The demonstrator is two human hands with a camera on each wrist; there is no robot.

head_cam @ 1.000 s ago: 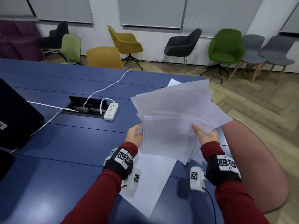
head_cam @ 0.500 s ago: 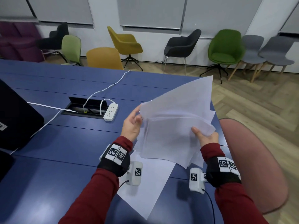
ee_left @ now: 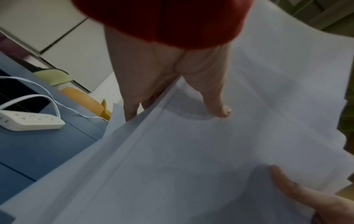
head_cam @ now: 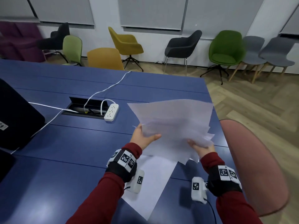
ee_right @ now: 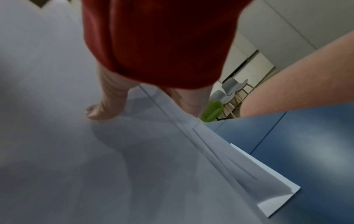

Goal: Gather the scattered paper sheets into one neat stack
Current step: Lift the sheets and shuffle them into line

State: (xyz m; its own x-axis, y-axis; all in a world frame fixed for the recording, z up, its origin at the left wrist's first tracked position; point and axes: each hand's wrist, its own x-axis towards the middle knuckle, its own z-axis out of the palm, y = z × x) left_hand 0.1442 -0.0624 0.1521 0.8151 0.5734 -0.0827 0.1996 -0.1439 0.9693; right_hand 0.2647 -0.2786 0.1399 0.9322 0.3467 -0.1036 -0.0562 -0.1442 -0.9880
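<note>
I hold a loose bundle of white paper sheets (head_cam: 174, 126) above the blue table (head_cam: 80, 143), their edges fanned and uneven. My left hand (head_cam: 144, 136) pinches the bundle's left edge, thumb on top (ee_left: 216, 109) and fingers beneath. My right hand (head_cam: 200, 146) pinches the lower right edge the same way, thumb on top (ee_right: 101, 112). One more white sheet (head_cam: 152, 183) lies flat on the table under my wrists, reaching toward the near edge. The bundle (ee_left: 191, 151) fills most of both wrist views (ee_right: 76, 166).
A white power strip (head_cam: 111, 112) with cables lies by a cable hatch (head_cam: 85, 109) left of the papers. A black object (head_cam: 14, 115) sits at the far left. A pink chair back (head_cam: 252, 162) stands close on the right, past the table's edge. More chairs line the wall.
The bundle has tipped from upright to flatter and lower. My left hand, which had loosened and shifted up the left edge, now pinches the sheets again. The right hand kept its hold.
</note>
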